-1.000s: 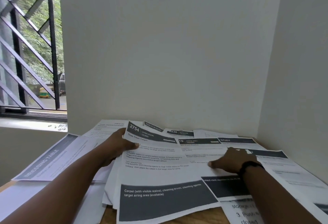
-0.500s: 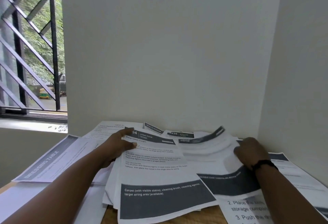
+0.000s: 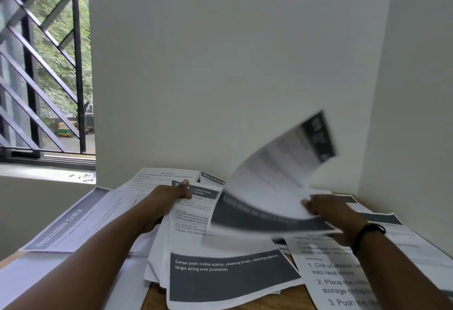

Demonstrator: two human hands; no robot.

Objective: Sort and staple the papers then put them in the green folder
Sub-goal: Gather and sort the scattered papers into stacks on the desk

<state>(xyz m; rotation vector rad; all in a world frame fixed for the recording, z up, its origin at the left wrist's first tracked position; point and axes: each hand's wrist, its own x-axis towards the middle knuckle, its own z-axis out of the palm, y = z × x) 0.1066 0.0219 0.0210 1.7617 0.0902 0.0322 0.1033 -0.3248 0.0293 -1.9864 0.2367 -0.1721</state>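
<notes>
Hands [image 3: 171,197] [image 3: 323,209] gripping papers [image 3: 264,187], table [image 3: 245,303]

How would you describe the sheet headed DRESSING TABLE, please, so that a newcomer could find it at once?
Start at the barred window on the left and drop to the table's near-left part. The DRESSING TABLE sheet lies flat there, left of the left hand and apart from the central pile of papers. Unlike its neighbours, it bears a grey band along its left edge with large pale capitals.
</notes>
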